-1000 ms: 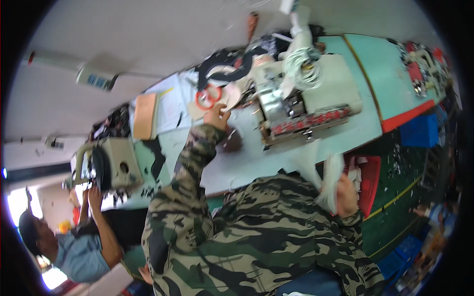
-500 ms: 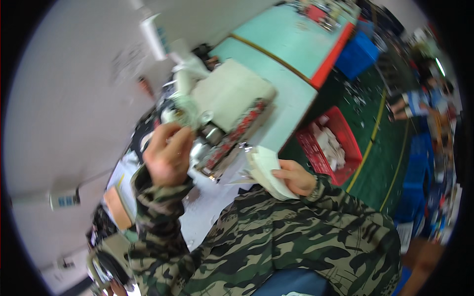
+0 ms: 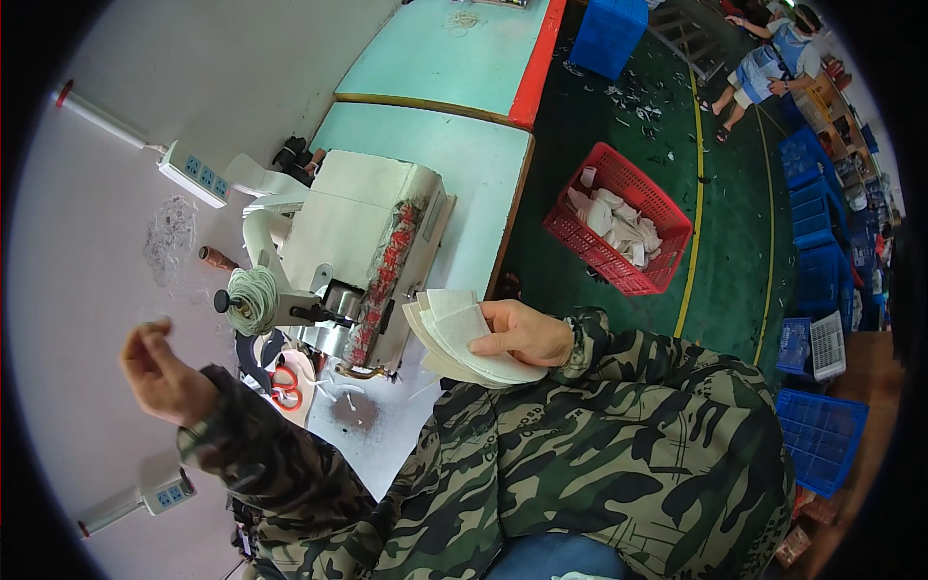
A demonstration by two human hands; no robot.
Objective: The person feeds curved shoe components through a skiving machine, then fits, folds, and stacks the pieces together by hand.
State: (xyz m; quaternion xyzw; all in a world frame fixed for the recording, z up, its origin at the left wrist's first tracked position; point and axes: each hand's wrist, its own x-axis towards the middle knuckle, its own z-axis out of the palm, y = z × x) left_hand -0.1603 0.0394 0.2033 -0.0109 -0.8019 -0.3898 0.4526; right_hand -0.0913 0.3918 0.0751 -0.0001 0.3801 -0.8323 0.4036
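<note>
My right hand (image 3: 527, 338) grips a small stack of off-white cloth pieces (image 3: 462, 333) with curved edges, thumb on top, in front of the machine's near right corner. Out to the left, my left hand (image 3: 172, 379) is raised near the wall with fingers curled together in a loose pinch; whatever may be between the fingertips is too small to make out. Between the hands stands a cream-coloured machine (image 3: 358, 208) with a metal roller (image 3: 341, 298) and a red, worn edge. A spool of pale cord (image 3: 253, 302) sits at its left. Red-handled scissors (image 3: 286, 389) lie below the spool.
A pale green worktable (image 3: 440, 145) runs away behind the machine. On the green floor at right stands a red plastic basket (image 3: 667, 227) holding white cloth. A blue crate (image 3: 611, 37), scattered scraps and another person (image 3: 773, 68) are farther off. Power strips (image 3: 191, 174) hang on the wall.
My left hand has swung left, away from the machine's front toward the wall. My right hand keeps its hold on the cloth stack, now seen fanned out. The view has turned and sharpened.
</note>
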